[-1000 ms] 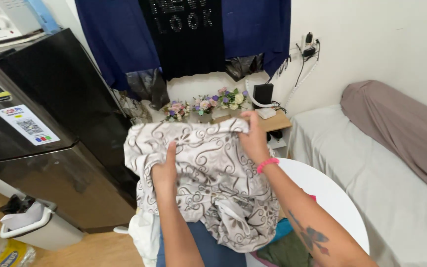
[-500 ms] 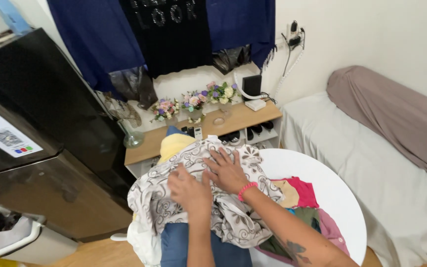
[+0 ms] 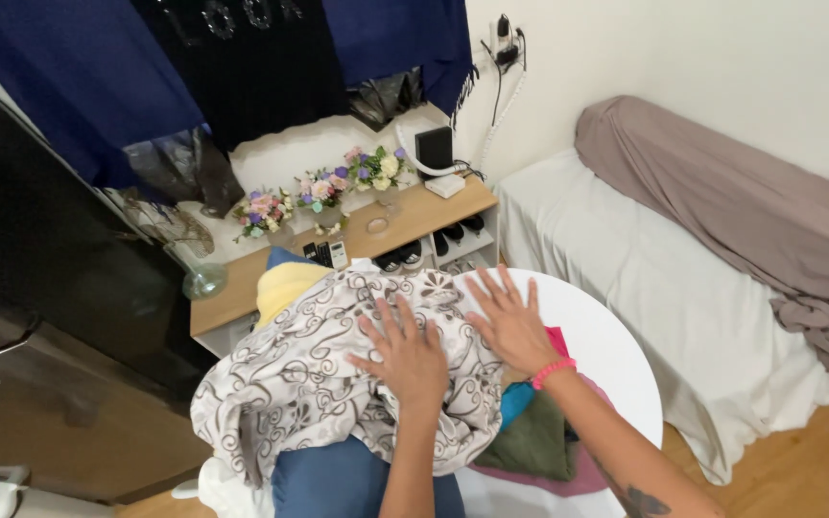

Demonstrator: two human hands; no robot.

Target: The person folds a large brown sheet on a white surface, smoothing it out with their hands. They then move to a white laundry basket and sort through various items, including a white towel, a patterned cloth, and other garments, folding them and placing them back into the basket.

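Observation:
A white cloth with a brown swirl pattern lies spread over a pile of clothes on a round white table. My left hand rests flat on the cloth's middle, fingers spread. My right hand, with a pink band on the wrist, presses flat on the cloth's right edge beside it. Under the cloth show a yellow garment, a blue one, a dark green one and a pink one.
A low wooden shelf behind the table carries small flower bunches, remotes and a black speaker. A dark fridge stands at left. A bed with a white sheet and brown blanket fills the right. Dark cloths hang on the wall.
The patterned cloth, held up in both hands a second ago, now lies on the pile. Both hands have come down and spread flat on it, sliding rightward.

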